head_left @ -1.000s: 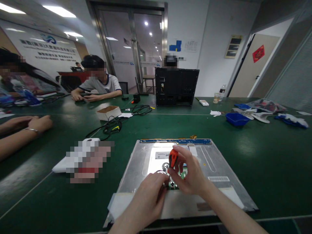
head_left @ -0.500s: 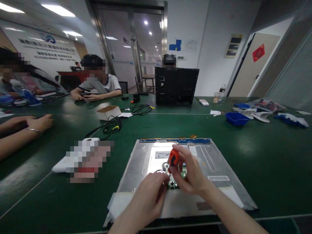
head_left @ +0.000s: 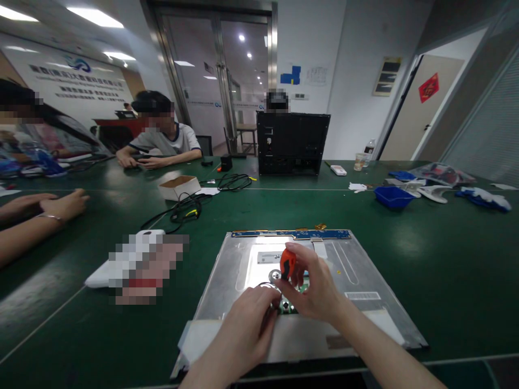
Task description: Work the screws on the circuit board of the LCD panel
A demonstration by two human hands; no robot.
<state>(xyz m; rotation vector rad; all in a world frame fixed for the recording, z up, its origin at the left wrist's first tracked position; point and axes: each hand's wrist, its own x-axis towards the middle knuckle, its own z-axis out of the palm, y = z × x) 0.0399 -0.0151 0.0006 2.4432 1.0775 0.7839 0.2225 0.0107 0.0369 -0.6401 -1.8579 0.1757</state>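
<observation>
My right hand (head_left: 314, 286) grips an orange and black screwdriver (head_left: 287, 263) by its handle, its thin shaft pointing down. Below it is a small green circuit board (head_left: 288, 308) on the bare metal back of a flat display panel (head_left: 344, 335). Close to the shaft's lower end, my left hand (head_left: 251, 319) is closed with thumb and fingers together; what they hold is hidden. A dark cable (head_left: 265, 284) curves beside these fingers. Along the panel's far edge runs a blue circuit strip (head_left: 292, 234).
A white device (head_left: 121, 259), partly pixelated, lies left. Beyond are an open box (head_left: 178, 188), black cables (head_left: 184, 208), a black monitor housing (head_left: 294, 143) and a blue tray (head_left: 393, 196). Another person's hands (head_left: 60, 208) rest at far left; a second person (head_left: 162, 140) sits across the table.
The screwdriver and my right fingers have shifted very slightly, the handle turning a little. My left hand stays in place at the board.
</observation>
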